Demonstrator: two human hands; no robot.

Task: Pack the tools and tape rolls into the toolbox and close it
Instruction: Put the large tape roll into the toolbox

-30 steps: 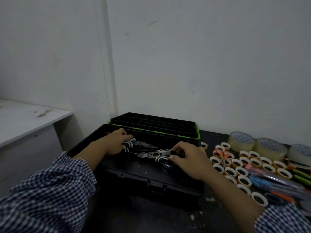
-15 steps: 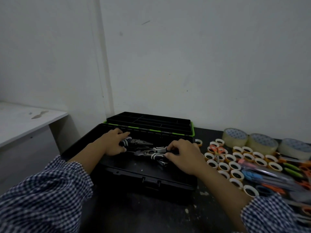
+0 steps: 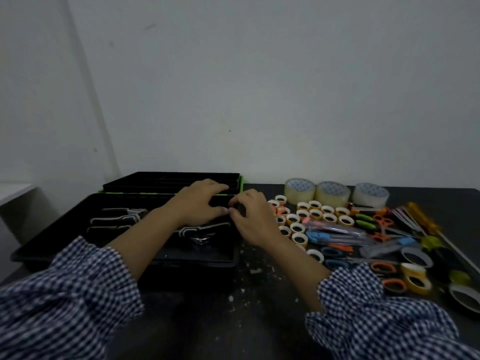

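The black toolbox [image 3: 181, 271] with green trim stands open at the left of the dark table, its divided lid [image 3: 145, 181] lying back toward the wall. Two black-and-white pliers [image 3: 117, 220] lie in its left half, and another pair [image 3: 205, 229] shows under my left wrist. My left hand [image 3: 200, 203] spreads its fingers over the box's right rear edge. My right hand [image 3: 250, 220] is beside it at the box's right end, fingers curled; what they hold is too dark to see. Several small tape rolls [image 3: 315, 214] lie to the right of the box.
Three large clear tape rolls [image 3: 300, 190] stand along the wall. Orange scissors [image 3: 381, 224], screwdrivers [image 3: 423, 219], blue-handled tools [image 3: 319, 236] and wider tape rolls [image 3: 415, 281] crowd the table's right side. White crumbs [image 3: 255, 271] lie in front of the box. A white shelf [image 3: 13, 190] is at far left.
Both hands have left the pliers and moved to the right rear corner of the box. The pliers now lie in the box. The view has shifted right and down.
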